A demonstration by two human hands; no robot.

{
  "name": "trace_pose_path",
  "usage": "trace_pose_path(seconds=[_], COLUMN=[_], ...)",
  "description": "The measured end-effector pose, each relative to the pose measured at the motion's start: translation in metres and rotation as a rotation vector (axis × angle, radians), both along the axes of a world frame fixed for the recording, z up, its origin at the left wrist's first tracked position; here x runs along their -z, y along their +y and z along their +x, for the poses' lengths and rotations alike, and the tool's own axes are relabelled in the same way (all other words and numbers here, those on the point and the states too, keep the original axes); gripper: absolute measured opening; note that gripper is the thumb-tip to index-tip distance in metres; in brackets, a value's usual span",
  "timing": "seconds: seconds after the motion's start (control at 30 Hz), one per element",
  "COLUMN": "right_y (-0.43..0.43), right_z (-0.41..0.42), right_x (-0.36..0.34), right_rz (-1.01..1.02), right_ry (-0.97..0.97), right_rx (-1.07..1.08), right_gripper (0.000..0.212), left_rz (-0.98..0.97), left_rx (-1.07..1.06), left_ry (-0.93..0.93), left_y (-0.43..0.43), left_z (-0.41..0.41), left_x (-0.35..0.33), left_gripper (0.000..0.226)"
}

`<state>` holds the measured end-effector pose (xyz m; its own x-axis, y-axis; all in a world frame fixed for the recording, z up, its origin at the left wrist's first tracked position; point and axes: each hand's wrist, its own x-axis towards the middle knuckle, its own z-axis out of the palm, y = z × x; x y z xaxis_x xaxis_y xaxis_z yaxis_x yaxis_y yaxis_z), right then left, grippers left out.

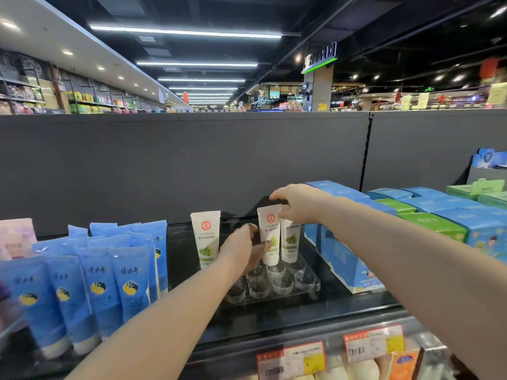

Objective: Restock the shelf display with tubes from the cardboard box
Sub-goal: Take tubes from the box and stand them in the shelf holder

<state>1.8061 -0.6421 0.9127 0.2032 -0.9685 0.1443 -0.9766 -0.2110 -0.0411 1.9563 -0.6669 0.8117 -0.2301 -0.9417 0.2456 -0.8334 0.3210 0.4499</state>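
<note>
Grey panel runs along the whole back of this supermarket fixture. Past its top edge you get strip lights and more shelving way off, so plenty of room overhead. Below it is the black shelf, glossy, with blue boxes stacked along the right and a crowd of blue tubes standing on the left. No cardboard box anywhere in shot, fwiw.

Middle of the shelf is the clear acrylic tray, the kind with round sockets for caps. The sockets toward the front are bare. At the back there's a lone tube on the left, a neighbour tube on the right, and between them the white tube that both hands are on.

That middle one is what matters. It stands upright, cap down and crimped end up, so its long axis runs straight up and down over a back socket.

The right hand comes in from above and pinches the crimped top edge between thumb and fingers. The left hand is lower and nearer the tray, fingers curled round the body with the thumb on the printed front.

Can't tell whether the cap is fully seated or just resting at the socket mouth. My guess is the job now is a straight push down. The neighbour tube sits just beside it, so that's the one that could get knocked.
</note>
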Motion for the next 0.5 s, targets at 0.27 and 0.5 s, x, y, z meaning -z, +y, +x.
trace_pose_path(seconds=[0.27,0.5], right_y=[0.072,0.153], right_z=[-0.015,-0.031], right_x=[0.007,0.017], right_rz=[-0.077,-0.099], right_ry=[0.156,0.177], right_rx=[0.175,0.290], right_gripper=[0.041,0.046], left_rz=[-0.332,-0.380], left_rx=[0.128,0.150], left_ry=[-0.213,-0.347], left_y=[0.036,0.105], left_z=[0.017,0.006], left_x=[-0.022,-0.037], left_gripper=[0.058,0.059])
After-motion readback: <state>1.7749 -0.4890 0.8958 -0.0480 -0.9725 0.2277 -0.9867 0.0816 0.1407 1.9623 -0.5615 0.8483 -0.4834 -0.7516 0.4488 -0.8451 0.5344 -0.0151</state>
